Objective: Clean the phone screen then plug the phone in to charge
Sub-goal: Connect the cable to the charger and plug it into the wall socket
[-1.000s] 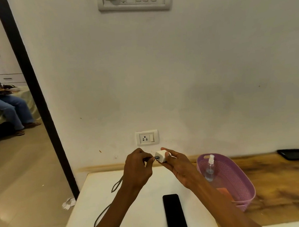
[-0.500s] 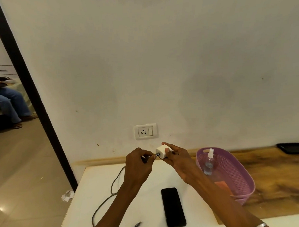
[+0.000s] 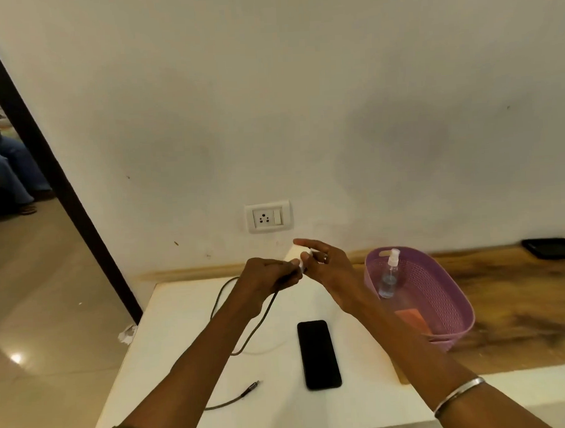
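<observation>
A black phone [image 3: 318, 354] lies screen up on the white table [image 3: 170, 341]. Above the table's far edge, my right hand [image 3: 325, 270] holds a white charger adapter [image 3: 297, 255]. My left hand [image 3: 268, 282] pinches the plug end of the grey cable [image 3: 247, 338] against the adapter. The cable loops over the table, and its free connector [image 3: 251, 386] lies left of the phone. A white wall socket [image 3: 268, 216] with a switch sits just above both hands.
A purple basket [image 3: 447, 303] stands to the right on a wooden top, holding a clear spray bottle [image 3: 389, 278] and an orange cloth [image 3: 412, 318]. A dark device [image 3: 551, 249] lies far right. A seated person's legs [image 3: 10, 167] show through the doorway at left.
The camera has tilted down, so the socket and table sit higher in view. Both hands stay together at the adapter; the cable's free connector now shows fully on the table.
</observation>
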Tool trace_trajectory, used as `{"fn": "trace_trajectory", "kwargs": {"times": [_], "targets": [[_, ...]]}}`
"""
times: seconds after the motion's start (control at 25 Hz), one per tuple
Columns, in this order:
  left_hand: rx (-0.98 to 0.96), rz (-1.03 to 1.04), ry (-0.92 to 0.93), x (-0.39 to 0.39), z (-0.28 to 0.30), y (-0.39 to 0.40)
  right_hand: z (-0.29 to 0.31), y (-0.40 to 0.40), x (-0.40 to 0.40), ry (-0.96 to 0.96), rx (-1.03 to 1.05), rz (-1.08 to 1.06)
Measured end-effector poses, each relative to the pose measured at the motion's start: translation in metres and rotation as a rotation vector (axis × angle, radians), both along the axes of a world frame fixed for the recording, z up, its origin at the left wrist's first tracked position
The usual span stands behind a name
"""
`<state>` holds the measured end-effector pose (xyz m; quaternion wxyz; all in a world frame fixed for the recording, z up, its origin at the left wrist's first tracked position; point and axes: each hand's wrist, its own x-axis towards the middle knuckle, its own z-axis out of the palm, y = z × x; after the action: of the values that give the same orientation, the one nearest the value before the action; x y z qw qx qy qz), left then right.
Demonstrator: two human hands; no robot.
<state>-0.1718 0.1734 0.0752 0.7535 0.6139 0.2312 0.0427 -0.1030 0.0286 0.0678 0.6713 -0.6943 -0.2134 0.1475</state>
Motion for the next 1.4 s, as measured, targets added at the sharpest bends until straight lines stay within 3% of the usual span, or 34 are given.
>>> {"fn": "trace_trajectory", "kwargs": {"times": [0.12, 0.44, 0.56, 0.68, 0.92, 1.04, 1.4], "targets": [[-0.194, 0.116, 0.026, 0.011, -0.014, 0.010, -0.008, 0.004, 0.007, 0.053, 0.050, 0.033], [-0.236, 0.333, -0.010, 0.063, -0.034, 0.062, -0.062, -0.006, 0.037, 0.163, -0.022, 0.082], [-0.224, 0.398, -0.017, 0.088, -0.040, 0.072, -0.089, 0.002, 0.054, 0.007, -0.360, -0.093], [-0.244, 0.424, 0.012, 0.107, -0.050, 0.073, -0.103, 0.010, 0.069, -0.209, -0.671, -0.122], [-0.271, 0.479, -0.034, 0.125, -0.063, 0.076, -0.116, 0.021, 0.087, -0.294, -0.770, -0.093], [-0.240, 0.515, -0.041, 0.128, -0.065, 0.075, -0.125, 0.023, 0.088, -0.430, -0.892, -0.055], [0.019, 0.606, 0.066, 0.137, -0.065, 0.072, -0.139, 0.026, 0.090, -0.651, -1.035, 0.074]]}}
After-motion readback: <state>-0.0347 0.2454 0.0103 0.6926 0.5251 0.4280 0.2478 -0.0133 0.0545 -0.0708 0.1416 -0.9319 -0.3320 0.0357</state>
